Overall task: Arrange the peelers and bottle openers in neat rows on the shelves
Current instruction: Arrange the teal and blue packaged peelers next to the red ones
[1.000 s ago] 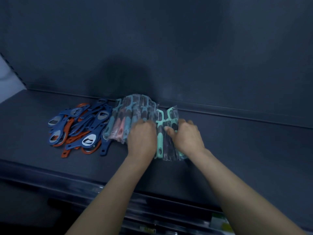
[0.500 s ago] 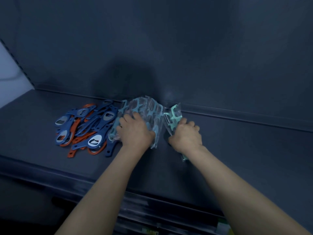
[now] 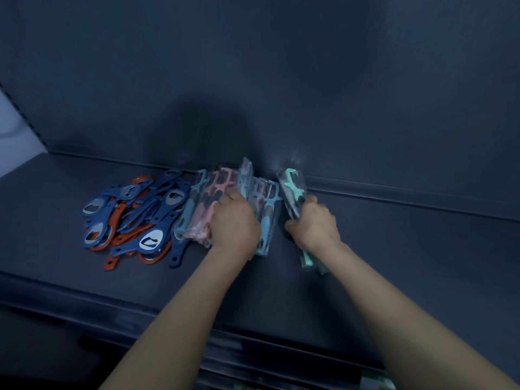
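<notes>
Mid-sort on the dark shelf (image 3: pixel 408 263): peelers, each in a clear bag, look to be getting split into groups. The right hand (image 3: pixel 313 223) has its fingers wrapped round a small bundle of mint peelers (image 3: pixel 292 187). Their heads point to the back wall (image 3: pixel 281 80) and the handle ends stick out below the wrist toward the shelf front. The bundle sits tilted, just apart from the rest, prob. so it can start its own row on the bare stretch to the right. The left hand (image 3: pixel 235 223) lies on top of the main peeler stack (image 3: pixel 202 204) (pink + blue, leaning side by side, one bag standing higher than the others). It looks to be pinning the stack so nothing slides if the other hand draws its share off. Knuckles face the camera and the fingertips are hidden, so can't tell if they hook round a bag or just press. A blue peeler (image 3: pixel 266 220) lies btw the two hands, right against the left one. The bottle openers (image 3: pixel 132 218), blue & orange, sit in a loose criss-cross heap at the left, touching the stack's edge, not yet lined up. Judgement: task is early, since neither kind is in rows. Next step prob. needs the mint lot laid flat, heads all one way, parallel to the shelf's back edge. The slippery bags could fan out or slide when let go, so a slow release w/ both hands squaring the edges seems wise.
</notes>
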{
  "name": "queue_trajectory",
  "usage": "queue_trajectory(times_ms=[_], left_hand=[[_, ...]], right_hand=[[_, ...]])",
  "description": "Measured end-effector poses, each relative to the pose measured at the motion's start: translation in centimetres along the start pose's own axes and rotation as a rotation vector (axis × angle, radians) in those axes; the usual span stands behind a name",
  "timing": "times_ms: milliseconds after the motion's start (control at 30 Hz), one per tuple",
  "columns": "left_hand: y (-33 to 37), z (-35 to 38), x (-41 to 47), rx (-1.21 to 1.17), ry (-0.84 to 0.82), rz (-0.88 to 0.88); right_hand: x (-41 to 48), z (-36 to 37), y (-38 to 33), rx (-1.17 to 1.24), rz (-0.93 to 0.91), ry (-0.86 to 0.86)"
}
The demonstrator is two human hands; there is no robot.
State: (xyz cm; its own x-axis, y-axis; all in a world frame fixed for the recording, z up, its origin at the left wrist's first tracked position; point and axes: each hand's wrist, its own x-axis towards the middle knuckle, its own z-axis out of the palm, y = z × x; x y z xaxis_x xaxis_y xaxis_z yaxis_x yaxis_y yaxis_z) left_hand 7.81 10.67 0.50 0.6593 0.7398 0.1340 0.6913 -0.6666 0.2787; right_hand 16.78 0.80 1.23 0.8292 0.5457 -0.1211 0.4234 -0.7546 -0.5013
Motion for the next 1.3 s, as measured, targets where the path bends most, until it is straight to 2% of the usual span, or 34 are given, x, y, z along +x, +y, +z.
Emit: queue_trajectory(times_ms=[100, 233, 400, 500, 633, 933, 1067, 1233, 1300], left_hand=[[-0.5, -1.0, -0.1, -0.239, 0.005, -0.066], [-2.0, -2.1, -0.1, -0.375, 0.082, -0.119], [-5.7, -3.2, 0.1, -0.284, 0.113, -0.274], [-7.9, -3.2, 0.2, -0.193, 0.067, -0.321], [-8.8, -2.8, 0.5, -0.214, 0.0, -0.301], [-9.2, -2.2, 1.9, -0.263, -0.048, -0.264], [-9.4, -2.4, 1.6, -0.3, -0.007, -0.266], [-8.3, -3.7, 0.6, -0.293, 0.15, -0.195], [-6.9, -4.0, 0.4, -0.3, 0.122, -0.143]], right_hand=[[0.1, 0.0, -0.3, 0.063, -0.003, 0.033], [0.1, 0.8, -1.5, 0.143, -0.039, 0.042], [0.0, 2.7, -3.3, 0.151, -0.09, 0.006], [0.3, 3.3, -4.1, 0.096, -0.068, -0.031], [0.8, 3.3, -4.8, 0.133, 0.056, -0.089], [0.6, 3.6, -4.6, 0.1, 0.139, 0.005], [0.4, 3.4, -4.5, 0.036, 0.123, 0.043], [0.3, 3.2, -4.2, 0.092, 0.13, 0.053], [0.2, 3.2, -4.1, 0.111, 0.129, 0.057]])
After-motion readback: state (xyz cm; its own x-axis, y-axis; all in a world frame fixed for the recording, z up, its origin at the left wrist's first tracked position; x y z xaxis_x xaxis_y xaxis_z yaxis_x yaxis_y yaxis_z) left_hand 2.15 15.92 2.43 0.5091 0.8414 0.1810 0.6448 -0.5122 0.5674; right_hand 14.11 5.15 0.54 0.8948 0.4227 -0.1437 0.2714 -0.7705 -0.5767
